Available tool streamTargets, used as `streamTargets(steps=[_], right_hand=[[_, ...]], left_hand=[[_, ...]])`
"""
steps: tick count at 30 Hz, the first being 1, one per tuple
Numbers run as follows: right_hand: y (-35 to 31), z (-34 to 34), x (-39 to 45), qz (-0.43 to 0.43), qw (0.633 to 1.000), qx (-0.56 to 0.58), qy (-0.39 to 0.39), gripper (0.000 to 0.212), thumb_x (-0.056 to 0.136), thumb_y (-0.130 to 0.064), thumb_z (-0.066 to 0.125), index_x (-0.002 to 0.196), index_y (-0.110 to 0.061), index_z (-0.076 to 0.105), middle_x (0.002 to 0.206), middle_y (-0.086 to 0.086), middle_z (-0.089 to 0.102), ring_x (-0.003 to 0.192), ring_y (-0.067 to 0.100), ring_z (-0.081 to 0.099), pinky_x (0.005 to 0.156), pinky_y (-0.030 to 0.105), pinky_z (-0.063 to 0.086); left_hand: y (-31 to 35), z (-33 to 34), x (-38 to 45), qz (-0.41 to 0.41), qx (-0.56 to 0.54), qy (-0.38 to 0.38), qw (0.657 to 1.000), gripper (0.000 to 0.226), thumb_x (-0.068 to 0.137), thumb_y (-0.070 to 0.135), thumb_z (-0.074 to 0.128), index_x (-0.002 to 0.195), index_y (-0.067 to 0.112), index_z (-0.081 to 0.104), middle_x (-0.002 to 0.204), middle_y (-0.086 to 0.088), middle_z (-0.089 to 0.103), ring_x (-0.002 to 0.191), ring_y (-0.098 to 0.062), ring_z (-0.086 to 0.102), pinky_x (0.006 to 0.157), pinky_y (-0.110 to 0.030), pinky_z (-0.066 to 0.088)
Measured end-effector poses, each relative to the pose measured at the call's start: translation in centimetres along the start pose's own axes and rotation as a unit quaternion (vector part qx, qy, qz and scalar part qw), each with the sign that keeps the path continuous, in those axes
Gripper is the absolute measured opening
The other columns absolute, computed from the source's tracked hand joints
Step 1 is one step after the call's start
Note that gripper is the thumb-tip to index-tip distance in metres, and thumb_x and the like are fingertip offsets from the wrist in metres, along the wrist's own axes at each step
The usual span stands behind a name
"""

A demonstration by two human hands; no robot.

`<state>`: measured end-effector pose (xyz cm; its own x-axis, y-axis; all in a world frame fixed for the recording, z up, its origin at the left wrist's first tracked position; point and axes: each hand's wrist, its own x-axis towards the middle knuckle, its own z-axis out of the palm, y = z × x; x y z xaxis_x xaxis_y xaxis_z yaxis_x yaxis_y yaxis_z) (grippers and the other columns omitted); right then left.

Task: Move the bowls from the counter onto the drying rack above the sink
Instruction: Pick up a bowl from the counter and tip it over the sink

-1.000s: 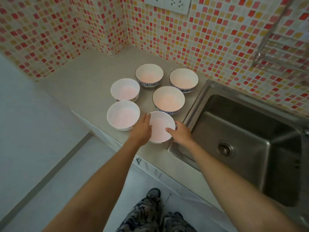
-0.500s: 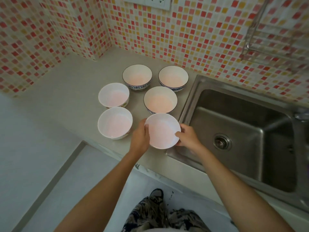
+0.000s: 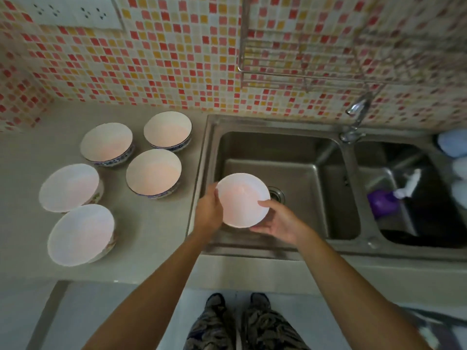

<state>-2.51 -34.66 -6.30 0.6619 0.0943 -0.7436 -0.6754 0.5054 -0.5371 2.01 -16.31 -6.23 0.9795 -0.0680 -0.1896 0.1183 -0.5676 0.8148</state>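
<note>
I hold a white bowl [image 3: 242, 199] in the air over the left sink basin, its opening facing me. My left hand [image 3: 208, 213] grips its left rim and my right hand [image 3: 278, 221] holds its lower right edge from beneath. Several more white bowls stand upright on the counter to the left: two plain ones at the front [image 3: 80, 234] [image 3: 69, 186] and three with blue-patterned outsides behind [image 3: 154, 171] [image 3: 106, 144] [image 3: 166, 130]. The wire drying rack [image 3: 303, 79] hangs on the tiled wall above the sink, with nothing visible on it.
A steel double sink [image 3: 209, 147] lies to the right of the grey counter [image 3: 156, 228]. A tap [image 3: 356, 114] stands between the basins. The right basin holds a purple item [image 3: 381, 202] and a white rag. Pale items sit at the far right edge. A socket strip [image 3: 68, 11] is on the wall.
Both hands have lifted the front bowl off the counter and carried it right, over the sink. My view has swung right, bringing in the rack, the tap and the second basin.
</note>
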Motion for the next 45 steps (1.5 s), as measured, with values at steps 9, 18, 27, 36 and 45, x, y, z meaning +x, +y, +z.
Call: streamTargets(steps=[9, 18, 27, 36, 45], right_hand=[[-2.2, -7.8, -1.5, -0.027, 0.999, 0.030, 0.026, 0.029, 0.089, -0.001, 0.060, 0.117, -0.009, 0.057, 0.122, 0.015, 0.058, 0.110, 0.031, 0.061, 0.076, 0.045, 0.061], [-2.4, -12.6, -0.1, -0.017, 0.994, 0.061, 0.084, 0.031, 0.087, 0.003, 0.062, 0.116, -0.007, 0.056, 0.123, 0.018, 0.055, 0.114, 0.033, 0.058, 0.085, 0.046, 0.058], [-3.0, -14.4, 1.7, -0.031, 0.991, 0.060, 0.113, 0.054, 0.082, 0.001, 0.070, 0.131, -0.011, 0.049, 0.123, 0.014, 0.051, 0.118, 0.038, 0.053, 0.080, 0.047, 0.060], [-2.6, -15.1, 3.0, -0.067, 0.985, 0.026, 0.159, 0.067, 0.075, -0.001, 0.077, 0.134, -0.013, 0.048, 0.136, 0.010, 0.051, 0.124, 0.035, 0.050, 0.084, 0.050, 0.057], [-2.5, -14.1, 3.7, -0.113, 0.964, -0.082, 0.226, 0.074, 0.071, -0.003, 0.083, 0.134, -0.008, 0.044, 0.130, 0.007, 0.055, 0.115, 0.027, 0.056, 0.077, 0.042, 0.060]], left_hand=[[1.0, 6.4, -0.6, 0.048, 0.025, -0.033, 0.998, 0.038, 0.100, 0.032, 0.037, 0.134, 0.020, 0.047, 0.134, -0.003, 0.055, 0.121, -0.022, 0.051, 0.102, -0.036, 0.039], [-6.3, 8.6, -2.9, 0.093, 0.326, -0.106, 0.935, 0.060, 0.096, 0.039, 0.013, 0.145, 0.010, 0.033, 0.153, -0.010, 0.030, 0.145, -0.024, 0.017, 0.118, -0.037, 0.004], [-6.6, 9.1, -3.0, 0.101, 0.379, -0.056, 0.918, 0.056, 0.095, 0.035, 0.019, 0.139, 0.013, 0.045, 0.145, -0.008, 0.044, 0.138, -0.021, 0.035, 0.117, -0.042, 0.018], [-6.6, 9.1, -3.3, 0.100, 0.335, -0.029, 0.937, 0.052, 0.092, 0.030, 0.025, 0.127, 0.009, 0.057, 0.139, -0.014, 0.050, 0.124, -0.026, 0.052, 0.108, -0.039, 0.036], [-6.8, 9.2, -3.2, 0.089, 0.331, -0.021, 0.939, 0.048, 0.093, 0.029, 0.029, 0.130, 0.011, 0.053, 0.143, -0.012, 0.047, 0.122, -0.025, 0.054, 0.109, -0.039, 0.036]])
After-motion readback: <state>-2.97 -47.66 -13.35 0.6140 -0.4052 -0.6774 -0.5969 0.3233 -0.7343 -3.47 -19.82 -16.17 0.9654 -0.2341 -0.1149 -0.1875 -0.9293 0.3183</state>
